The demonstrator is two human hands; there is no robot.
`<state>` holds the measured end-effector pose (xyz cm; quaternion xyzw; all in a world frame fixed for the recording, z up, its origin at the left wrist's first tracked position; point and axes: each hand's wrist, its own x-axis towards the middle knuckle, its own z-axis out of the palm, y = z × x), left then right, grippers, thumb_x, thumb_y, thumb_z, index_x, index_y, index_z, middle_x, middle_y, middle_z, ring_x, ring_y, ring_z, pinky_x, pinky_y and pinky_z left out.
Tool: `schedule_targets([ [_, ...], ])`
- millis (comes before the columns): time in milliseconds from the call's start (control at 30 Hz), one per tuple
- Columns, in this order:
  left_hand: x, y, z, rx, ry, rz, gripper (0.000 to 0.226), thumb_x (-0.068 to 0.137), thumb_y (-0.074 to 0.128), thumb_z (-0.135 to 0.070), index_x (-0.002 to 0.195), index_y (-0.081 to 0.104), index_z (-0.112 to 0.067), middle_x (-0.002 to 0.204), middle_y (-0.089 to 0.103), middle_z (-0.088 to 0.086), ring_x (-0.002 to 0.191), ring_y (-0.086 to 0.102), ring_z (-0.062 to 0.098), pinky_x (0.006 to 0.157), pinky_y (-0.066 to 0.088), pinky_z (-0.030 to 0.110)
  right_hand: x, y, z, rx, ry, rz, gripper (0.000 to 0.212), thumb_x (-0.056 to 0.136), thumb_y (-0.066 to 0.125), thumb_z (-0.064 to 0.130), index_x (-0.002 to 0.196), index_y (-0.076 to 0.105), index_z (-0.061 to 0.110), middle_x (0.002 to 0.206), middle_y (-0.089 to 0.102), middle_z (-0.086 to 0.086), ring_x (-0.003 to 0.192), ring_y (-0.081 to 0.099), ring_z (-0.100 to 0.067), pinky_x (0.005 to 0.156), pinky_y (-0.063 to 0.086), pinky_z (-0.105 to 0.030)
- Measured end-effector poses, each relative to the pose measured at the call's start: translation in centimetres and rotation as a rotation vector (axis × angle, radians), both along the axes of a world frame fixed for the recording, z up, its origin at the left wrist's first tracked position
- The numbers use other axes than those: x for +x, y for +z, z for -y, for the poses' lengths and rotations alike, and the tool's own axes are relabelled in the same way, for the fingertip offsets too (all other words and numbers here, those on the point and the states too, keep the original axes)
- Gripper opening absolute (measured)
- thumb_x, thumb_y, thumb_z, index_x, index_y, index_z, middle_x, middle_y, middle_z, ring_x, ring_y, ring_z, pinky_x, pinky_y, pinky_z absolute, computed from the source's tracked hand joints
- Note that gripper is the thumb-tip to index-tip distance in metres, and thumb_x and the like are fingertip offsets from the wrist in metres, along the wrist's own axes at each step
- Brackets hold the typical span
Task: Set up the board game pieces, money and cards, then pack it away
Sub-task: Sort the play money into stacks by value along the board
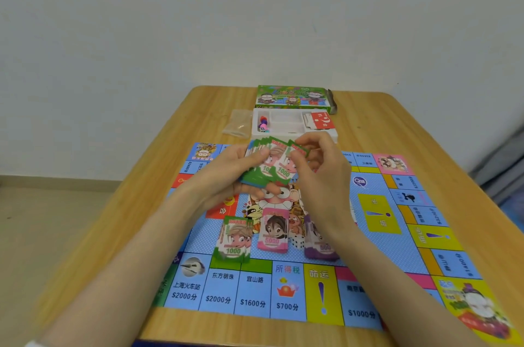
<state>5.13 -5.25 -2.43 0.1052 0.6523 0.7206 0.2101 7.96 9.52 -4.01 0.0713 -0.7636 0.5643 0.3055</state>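
Head camera, looking down over a wooden worktop [397, 125] with a colourful game board [255, 298] spread flat across it.

We saw both hands raised above the middle of the board. The left hand [224, 173] curled round a fan of green 1000 notes [272, 168], thumb across their faces. The right hand [323, 179] pinched the rightmost note of that fan between thumb and fingertips, apparently peeling it off to count or sort it.

Three money piles lay on the board on the near side of the hands, side by side: a green 1000 pile [234, 239] at the left, a pink 5000 pile [273, 230] in the middle, and a purple pile [320, 247] at the right, partly hidden by the right forearm. A white die [297, 241] sat between pink and purple.

We judged that the held notes belonged on the green pile. It lay near and left of the fan, almost straight below the left hand, its long axis running near to far. The left hand was the closer one; the right would have had to cross over the pink pile.

Beyond the board sat a white tray [286, 131] with small pieces, a green box [292, 97] and a clear bag [238, 125].
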Motion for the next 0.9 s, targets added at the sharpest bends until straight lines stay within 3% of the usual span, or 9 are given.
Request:
schedule_targets([
  [67, -0.1, 0.0, 0.0, 0.017, 0.035, 0.006, 0.019, 0.093, 0.052, -0.021, 0.104, 0.060, -0.009, 0.085, 0.074, 0.013, 0.062, 0.071, 0.020, 0.048, 0.056, 0.023, 0.0, 0.1, 0.0, -0.027, -0.002, -0.038, 0.025, 0.087, 0.059, -0.001, 0.089, 0.054, 0.024, 0.083, 0.056, 0.004, 0.070, 0.050, -0.005, 0.063, 0.040, -0.015],
  [167, -0.3, -0.1, 0.1, 0.025, 0.103, 0.027, 0.015, 0.096, 0.051, -0.017, 0.103, 0.060, -0.008, 0.080, 0.074, 0.009, 0.060, 0.071, 0.018, 0.047, 0.055, 0.022, 0.1, 0.3, 0.2, -0.127, 0.121, -0.073, 0.035, 0.087, 0.056, 0.003, 0.091, 0.051, 0.038, 0.091, 0.055, 0.008, 0.086, 0.060, -0.021, 0.069, 0.050, -0.031],
  [300, -0.7, -0.4, 0.2, 0.017, 0.215, 0.025, 0.013, 0.095, 0.052, -0.017, 0.097, 0.062, -0.008, 0.072, 0.072, 0.002, 0.058, 0.068, 0.012, 0.046, 0.054, 0.023, 0.7, 0.6, 0.7, -0.140, 0.373, 0.056, 0.031, 0.083, 0.062, -0.005, 0.079, 0.062, 0.026, 0.091, 0.062, -0.005, 0.084, 0.064, -0.024, 0.070, 0.053, -0.028],
  [433, -1.0, -0.7, 0.4, -0.022, 0.244, 0.011, 0.018, 0.094, 0.055, -0.022, 0.098, 0.064, -0.007, 0.084, 0.071, 0.008, 0.067, 0.066, 0.016, 0.057, 0.056, 0.026, 1.2, 0.1, 1.4, 0.130, 0.574, 0.180, 0.015, 0.079, 0.069, -0.001, 0.084, 0.070, 0.013, 0.085, 0.064, -0.004, 0.072, 0.060, -0.020, 0.071, 0.054, -0.028],
  [567, -1.0, -0.9, 0.4, 0.022, 0.226, 0.029, 0.018, 0.095, 0.054, -0.021, 0.099, 0.066, -0.009, 0.090, 0.074, 0.011, 0.070, 0.071, 0.019, 0.070, 0.058, 0.033, 1.2, -0.8, 2.0, 0.406, 0.638, 0.197, 0.016, 0.077, 0.073, 0.002, 0.091, 0.072, 0.007, 0.086, 0.065, -0.008, 0.068, 0.058, -0.018, 0.069, 0.053, -0.028],
  [633, -0.8, -0.7, 0.3, 0.039, 0.222, 0.037, 0.018, 0.095, 0.053, -0.020, 0.102, 0.065, -0.008, 0.092, 0.074, 0.012, 0.065, 0.071, 0.020, 0.066, 0.060, 0.033, 1.3, -0.9, 2.2, 0.454, 0.659, 0.196, 0.014, 0.076, 0.074, 0.003, 0.091, 0.072, 0.005, 0.080, 0.064, -0.004, 0.065, 0.057, -0.014, 0.066, 0.051, -0.023],
  [733, -0.7, -0.5, 0.3, 0.035, 0.221, 0.038, 0.017, 0.096, 0.053, -0.020, 0.102, 0.064, -0.009, 0.090, 0.074, 0.012, 0.064, 0.071, 0.020, 0.056, 0.059, 0.027, 1.3, -1.1, 2.4, 0.527, 0.665, 0.151, 0.013, 0.077, 0.074, 0.008, 0.090, 0.073, 0.007, 0.071, 0.053, 0.019, 0.058, 0.052, 0.001, 0.062, 0.044, -0.014],
  [833, -0.5, -0.3, 0.3, 0.026, 0.207, 0.028, 0.017, 0.096, 0.052, -0.020, 0.104, 0.063, -0.009, 0.089, 0.075, 0.009, 0.065, 0.071, 0.019, 0.051, 0.057, 0.023, 1.2, -1.4, 2.4, 0.654, 0.654, 0.131, 0.011, 0.079, 0.072, 0.015, 0.090, 0.072, 0.012, 0.074, 0.059, 0.012, 0.063, 0.050, 0.002, 0.066, 0.044, -0.019],
  [900, -0.5, -0.3, 0.3, 0.025, 0.203, 0.022, 0.017, 0.096, 0.051, -0.020, 0.103, 0.063, -0.009, 0.087, 0.075, 0.007, 0.064, 0.071, 0.018, 0.050, 0.056, 0.022, 1.2, -1.9, 2.4, 0.779, 0.624, 0.082, 0.009, 0.080, 0.068, 0.020, 0.088, 0.070, 0.017, 0.082, 0.065, 0.007, 0.075, 0.052, -0.002, 0.078, 0.043, -0.031],
])
